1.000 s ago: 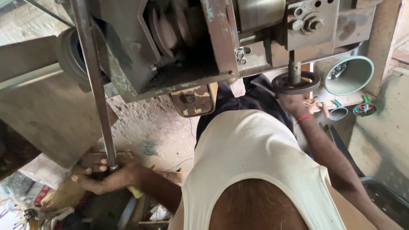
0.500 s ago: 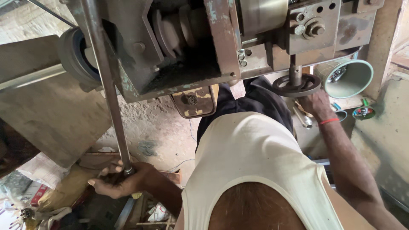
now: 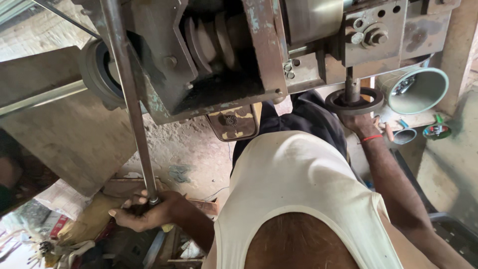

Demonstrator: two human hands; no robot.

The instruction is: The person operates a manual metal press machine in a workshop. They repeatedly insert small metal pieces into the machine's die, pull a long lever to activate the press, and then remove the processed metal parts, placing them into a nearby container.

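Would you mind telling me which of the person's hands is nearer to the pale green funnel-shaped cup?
The right hand. It holds the round handwheel just left of the cup. The left hand is far off at lower left, gripping the end of the long metal lever.

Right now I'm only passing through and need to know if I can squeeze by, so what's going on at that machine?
A person in a white sleeveless top is bent over a rusty metal machine. The left hand has its grip closed round the lower end of a long steel lever. The right hand reaches up and holds a dark round handwheel under the machine. A pale green cone-shaped shade sits to the right.
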